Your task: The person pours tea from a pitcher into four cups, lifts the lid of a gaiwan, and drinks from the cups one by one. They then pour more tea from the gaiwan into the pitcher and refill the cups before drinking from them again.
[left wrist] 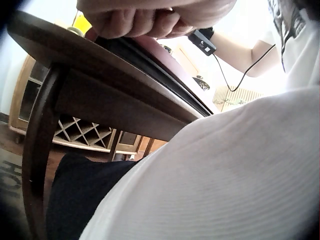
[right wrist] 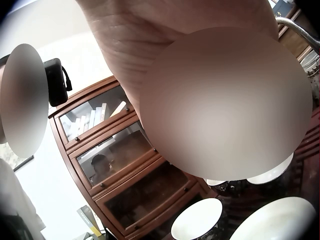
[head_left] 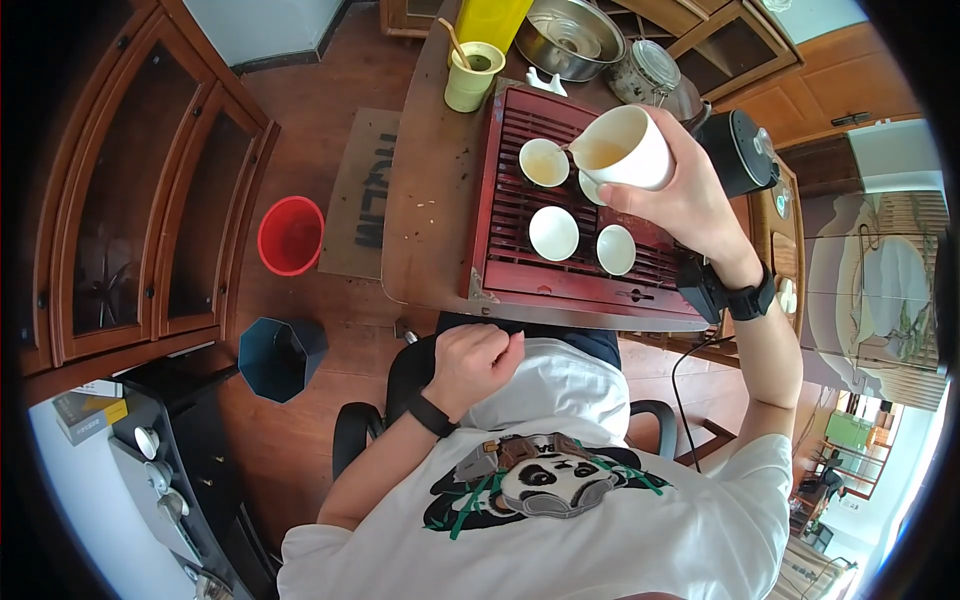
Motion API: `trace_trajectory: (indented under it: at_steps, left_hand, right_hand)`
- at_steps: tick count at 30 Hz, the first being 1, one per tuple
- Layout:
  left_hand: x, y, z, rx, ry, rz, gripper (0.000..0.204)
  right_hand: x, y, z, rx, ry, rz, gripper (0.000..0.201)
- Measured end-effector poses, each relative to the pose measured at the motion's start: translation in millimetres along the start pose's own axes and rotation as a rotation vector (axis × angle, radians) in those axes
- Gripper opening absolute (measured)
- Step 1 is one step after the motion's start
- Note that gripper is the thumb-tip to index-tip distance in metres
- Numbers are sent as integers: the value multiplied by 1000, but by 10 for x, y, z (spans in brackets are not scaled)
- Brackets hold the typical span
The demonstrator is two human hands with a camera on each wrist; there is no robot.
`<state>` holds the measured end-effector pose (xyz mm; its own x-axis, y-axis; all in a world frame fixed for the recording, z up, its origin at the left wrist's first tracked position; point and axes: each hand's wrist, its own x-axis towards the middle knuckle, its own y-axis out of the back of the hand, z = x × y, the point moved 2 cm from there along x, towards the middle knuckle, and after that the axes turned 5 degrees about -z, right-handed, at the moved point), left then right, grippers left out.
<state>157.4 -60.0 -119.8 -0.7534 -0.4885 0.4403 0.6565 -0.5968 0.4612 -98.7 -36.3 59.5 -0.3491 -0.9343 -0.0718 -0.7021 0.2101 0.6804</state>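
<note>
My right hand [head_left: 690,190] grips a white pitcher [head_left: 645,150] and holds it tilted, spout to the left. Pale tea shows inside, and its spout is right at the rim of a small white cup [head_left: 543,163] with tea in it. A second cup [head_left: 590,188] is partly hidden below the pitcher. Nearer to me, a third cup [head_left: 554,234] and another white cup [head_left: 615,250] stand on the red slatted tea tray [head_left: 500,262]. My left hand [head_left: 474,362], fingers curled in and holding nothing, is in front of my body near the table edge.
Behind the tray stand a steel basin [head_left: 570,38], a glass jar [head_left: 645,72] and a pale green holder [head_left: 474,78] with a wooden-handled tool. A black kettle [head_left: 738,150] is at the right. On the floor to the left are a red bucket [head_left: 291,235] and a dark bin [head_left: 280,358].
</note>
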Motion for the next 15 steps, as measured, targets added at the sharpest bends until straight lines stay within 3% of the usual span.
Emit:
trace_trajectory:
  at_steps: [15]
  left_hand:
    - [9,0,5,-22,-5,17,38]
  right_hand:
    - [-3,-31,112,-40,65,73,79]
